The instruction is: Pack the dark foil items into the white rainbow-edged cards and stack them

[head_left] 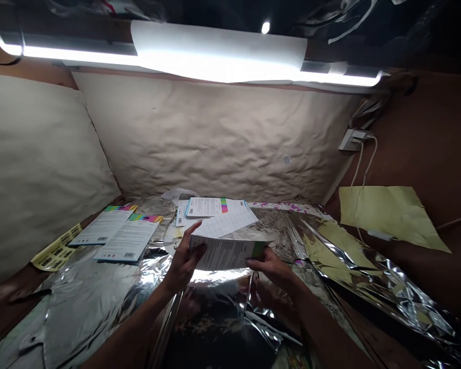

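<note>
Between my two hands is a printed card sleeve [226,253], white with small text and a green patch at its right end. My left hand [184,261] grips its left end, thumb in front and index finger stretched along the top. At the other end, my right hand [271,264] pinches the lower right corner. Just behind it lies a sheet of white paper with a faint grid [234,223]. A printed card with colour stripes [205,206] rests beyond that sheet, on top of other cards. Whether the held piece is a folded card or a flat box, I cannot tell.
Two printed cards [128,241] with colourful top edges lie at the left. Beside them is a yellow sheet of barcode labels [57,251]. Shiny foil [92,297] covers the table. A power socket with cables [355,139] and a yellow paper [392,212] are at the right.
</note>
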`<state>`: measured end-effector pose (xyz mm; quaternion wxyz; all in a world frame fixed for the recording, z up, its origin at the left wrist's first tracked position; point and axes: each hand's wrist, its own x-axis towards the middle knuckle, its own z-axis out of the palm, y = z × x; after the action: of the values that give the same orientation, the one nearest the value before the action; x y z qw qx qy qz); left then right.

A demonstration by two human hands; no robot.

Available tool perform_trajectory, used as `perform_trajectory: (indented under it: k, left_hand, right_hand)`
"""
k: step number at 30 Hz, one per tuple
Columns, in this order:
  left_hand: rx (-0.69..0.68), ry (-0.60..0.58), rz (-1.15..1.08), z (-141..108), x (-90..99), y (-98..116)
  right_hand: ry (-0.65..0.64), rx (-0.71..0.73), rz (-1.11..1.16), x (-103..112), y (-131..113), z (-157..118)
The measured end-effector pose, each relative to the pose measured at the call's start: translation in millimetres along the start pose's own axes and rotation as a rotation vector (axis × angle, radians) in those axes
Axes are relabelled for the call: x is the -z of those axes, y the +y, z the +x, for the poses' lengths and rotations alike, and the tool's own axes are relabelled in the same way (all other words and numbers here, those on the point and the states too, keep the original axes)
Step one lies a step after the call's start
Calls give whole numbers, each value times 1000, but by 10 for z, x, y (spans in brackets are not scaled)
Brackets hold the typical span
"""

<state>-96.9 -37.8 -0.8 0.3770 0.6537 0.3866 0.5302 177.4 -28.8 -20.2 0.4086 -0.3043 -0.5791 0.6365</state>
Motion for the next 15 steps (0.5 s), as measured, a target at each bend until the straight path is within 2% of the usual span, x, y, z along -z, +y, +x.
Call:
perform_trajectory:
  k: [2, 5, 7, 9, 10, 12, 14, 15]
  left_hand:
    - [0, 9, 91, -1, 14, -25]
    - [-50, 93, 280, -7, 21, -59]
    - [-218, 173, 463, -14, 14, -68]
    - [-438, 183, 706, -30, -6, -61]
    - [-522, 132, 831, -43, -21, -51]
    - [-590, -51, 1027, -74, -62, -25]
    - [-558, -227, 1124, -106, -110, 5]
    - [-524, -277, 1146, -119, -132, 19]
  right_hand:
    - [-27, -4, 34, -15, 15, 16]
    - [-2, -6, 56, -61, -10, 33]
    - [36, -6, 32, -106, -42, 36]
    - [63, -31, 12, -156, -66, 35]
    - [68, -49, 13, -181, -72, 33]
    - [63, -80, 27, -233, -69, 27]
    - [21, -94, 47, -291, -62, 24]
    - [-6, -97, 49, -324, -62, 25]
